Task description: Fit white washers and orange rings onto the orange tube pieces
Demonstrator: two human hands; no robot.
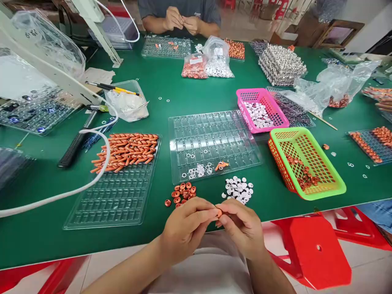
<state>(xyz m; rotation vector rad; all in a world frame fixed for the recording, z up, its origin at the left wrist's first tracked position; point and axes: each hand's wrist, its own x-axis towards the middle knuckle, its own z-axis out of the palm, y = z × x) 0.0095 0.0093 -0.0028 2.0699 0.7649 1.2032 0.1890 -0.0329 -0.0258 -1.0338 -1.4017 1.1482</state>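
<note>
On the left, the top rows of the left tray (122, 204) were full of long orange pieces (128, 151), and those looked done. The lower rows had bare pockets, so more than half seemed left. Next came the middle tray (190, 139), with white rings (200, 170) and one orange bit (221, 165) near its front edge. Below it sat a heap of little orange cups (183, 190), waiting their turn. The left hand (188, 228) had its thumb and finger pinched on a small orange part (219, 212), just over the table's front edge. The right hand (241, 228) pinched the same part from the other side, so that one looked half made. White discs (239, 188) lay loose past the hands, and more small pieces sat in the pink basket (251, 90) and the green basket (324, 194).

For moving, a white hose (88, 185) hung across the left tray and could have got in the way. A strip of bare green table ran between the two trays. On the right, the green basket stood close to the table's front edge.
</note>
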